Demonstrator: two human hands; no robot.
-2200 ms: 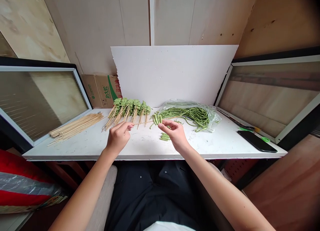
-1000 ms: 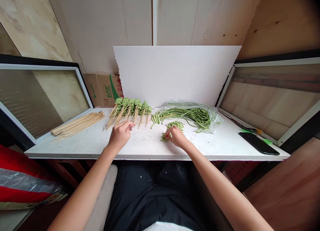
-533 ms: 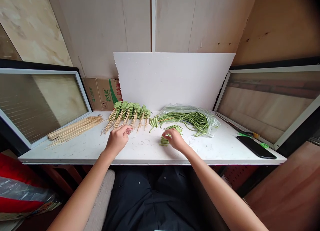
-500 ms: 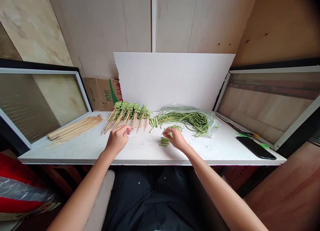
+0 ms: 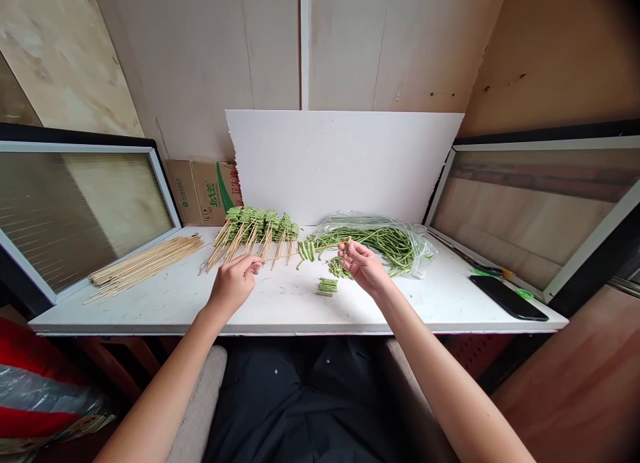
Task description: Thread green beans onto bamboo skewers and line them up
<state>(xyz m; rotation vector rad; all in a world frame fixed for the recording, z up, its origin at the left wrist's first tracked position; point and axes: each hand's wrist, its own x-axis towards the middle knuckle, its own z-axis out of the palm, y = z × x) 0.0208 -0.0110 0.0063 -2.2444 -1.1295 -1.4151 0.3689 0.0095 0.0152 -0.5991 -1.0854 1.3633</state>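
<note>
My left hand (image 5: 234, 283) is closed on the blunt end of a bamboo skewer (image 5: 283, 256), which points right across the table. Several cut green bean pieces (image 5: 307, 251) are threaded side by side along it. At the skewer's far tip, the fingers of my right hand (image 5: 367, 268) pinch another short bean piece (image 5: 348, 241). Below that hand, a small row of cut bean pieces (image 5: 327, 287) lies on the white table (image 5: 280, 306), with a loose heap of cut pieces (image 5: 338, 268) just behind it.
Loaded bean skewers (image 5: 260, 221) are stacked at back left, near a cardboard box (image 5: 200, 193). Bare skewers (image 5: 147, 263) lie farther left. Long beans (image 5: 385, 243) rest in a clear plastic bag (image 5: 423, 249). A black phone (image 5: 507, 296) lies at right.
My right hand has risen from the cut pieces to the skewer's tip, bringing a bean piece with it. My left hand keeps its hold on the skewer. The view has shifted slightly.
</note>
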